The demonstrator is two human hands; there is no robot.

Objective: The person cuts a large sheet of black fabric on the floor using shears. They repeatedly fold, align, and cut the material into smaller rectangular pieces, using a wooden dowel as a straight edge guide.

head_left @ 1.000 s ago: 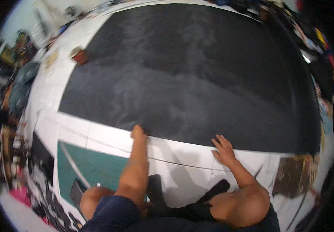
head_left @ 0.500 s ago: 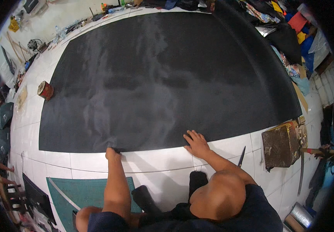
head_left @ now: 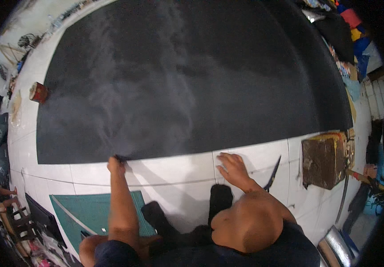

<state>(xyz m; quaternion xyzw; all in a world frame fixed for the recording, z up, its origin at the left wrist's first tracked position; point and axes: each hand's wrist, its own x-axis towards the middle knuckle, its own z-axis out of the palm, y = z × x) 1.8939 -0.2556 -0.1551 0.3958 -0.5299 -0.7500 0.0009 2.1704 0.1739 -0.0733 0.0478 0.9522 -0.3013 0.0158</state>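
Black sheet (head_left: 192,93) spans the frame's upper middle and might pucker or skew if the left hand (head_left: 116,165), its grip at the lower-left edge impossible to tell, dragged sideways while the right hand (head_left: 235,169), loosely spread, apparently empty, pinned nothing just below that edge.

So your right hand (head_left: 235,170) has come off the black sheet (head_left: 201,98): half a second ago your fingers lay on its near edge, now they're just short of it, over the white floor tiles (head_left: 265,158). Your view's shifted too, with the sheet's far edge now cropped off up top.
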